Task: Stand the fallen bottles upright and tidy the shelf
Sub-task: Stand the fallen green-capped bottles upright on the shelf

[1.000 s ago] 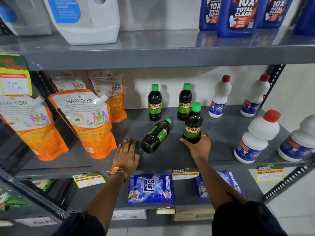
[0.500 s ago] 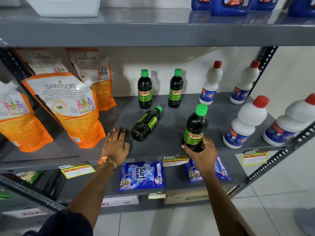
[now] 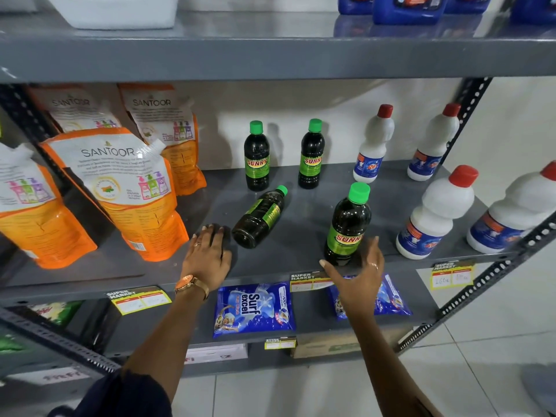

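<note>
Four dark green-capped bottles (image 3: 347, 227), four white red-capped bottles (image 3: 434, 215), four orange pouches (image 3: 129, 191), two blue sachets (image 3: 254, 308).

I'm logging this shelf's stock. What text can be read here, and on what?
"SANTOOR": orange pouches.
"SUNNY": dark bottles.
"Rin": white bottles, partly blurred.
"Surf excel": blue packet.
"SUPER MARKET": price tags; one seems to read "160", others blurred.

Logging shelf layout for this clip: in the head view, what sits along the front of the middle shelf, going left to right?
Front Santoor pouch → left hand flat on the shelf → fallen Sunny bottle → upright Sunny bottle, with the right hand open at its base → white red-capped bottle → second white bottle at the edge.
</note>
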Motion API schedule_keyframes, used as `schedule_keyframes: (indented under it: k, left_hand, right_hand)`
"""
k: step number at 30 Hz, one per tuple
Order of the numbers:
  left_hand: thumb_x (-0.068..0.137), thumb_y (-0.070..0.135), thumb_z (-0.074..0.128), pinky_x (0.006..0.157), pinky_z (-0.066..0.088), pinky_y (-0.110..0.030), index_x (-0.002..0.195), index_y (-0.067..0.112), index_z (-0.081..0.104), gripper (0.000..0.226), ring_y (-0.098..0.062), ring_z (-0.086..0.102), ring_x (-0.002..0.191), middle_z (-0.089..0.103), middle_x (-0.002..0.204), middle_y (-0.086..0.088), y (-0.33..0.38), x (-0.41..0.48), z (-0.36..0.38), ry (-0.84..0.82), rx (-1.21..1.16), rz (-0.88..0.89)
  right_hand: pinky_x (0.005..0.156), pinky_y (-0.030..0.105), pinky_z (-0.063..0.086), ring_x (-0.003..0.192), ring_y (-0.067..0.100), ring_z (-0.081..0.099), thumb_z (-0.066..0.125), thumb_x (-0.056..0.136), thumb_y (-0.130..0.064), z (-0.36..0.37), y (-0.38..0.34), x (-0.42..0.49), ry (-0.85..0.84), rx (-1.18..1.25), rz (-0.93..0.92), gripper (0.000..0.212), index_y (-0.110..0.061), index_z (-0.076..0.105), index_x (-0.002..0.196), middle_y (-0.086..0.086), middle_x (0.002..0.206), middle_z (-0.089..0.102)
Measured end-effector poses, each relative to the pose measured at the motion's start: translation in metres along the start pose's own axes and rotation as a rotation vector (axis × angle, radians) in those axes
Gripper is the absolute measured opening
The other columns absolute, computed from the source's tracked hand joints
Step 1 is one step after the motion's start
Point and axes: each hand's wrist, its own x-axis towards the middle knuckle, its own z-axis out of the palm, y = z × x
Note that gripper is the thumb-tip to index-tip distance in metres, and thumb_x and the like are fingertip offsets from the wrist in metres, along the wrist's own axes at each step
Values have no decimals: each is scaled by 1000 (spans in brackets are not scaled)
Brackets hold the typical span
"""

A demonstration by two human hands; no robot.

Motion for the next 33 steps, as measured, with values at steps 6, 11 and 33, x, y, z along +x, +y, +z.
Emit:
schedule_keyframes:
  k: [6,11,33]
  left_hand:
    - [82,36,27,115,10,-42,141,9,30,65,-30,18,140,27,151,-17,-4,3,2,-17,-25,-1]
    - [85,51,26,114,19,-38,142,17,30,67,-27,21,140,26,152,-11,-32,14,-3,-130,-34,95]
    - [86,55,13,114,13,-37,144,19,25,69,-23,18,141,25,153,-8,-46,7,9,17,28,209]
  right_hand:
    - [99,21,30,118,-2,28,63,76,-58,33,-21,-89,-176,-115,-236,65,-25,46,129,-3,129,45]
    - [99,30,35,118,10,38,54,81,-63,96,-79,-48,-258,14,-40,70,-15,49,131,-6,124,44]
    - [86,3,39,102,-1,56,89,59,-20,156,-103,24,-243,265,-189,96,-10,32,135,-9,116,54]
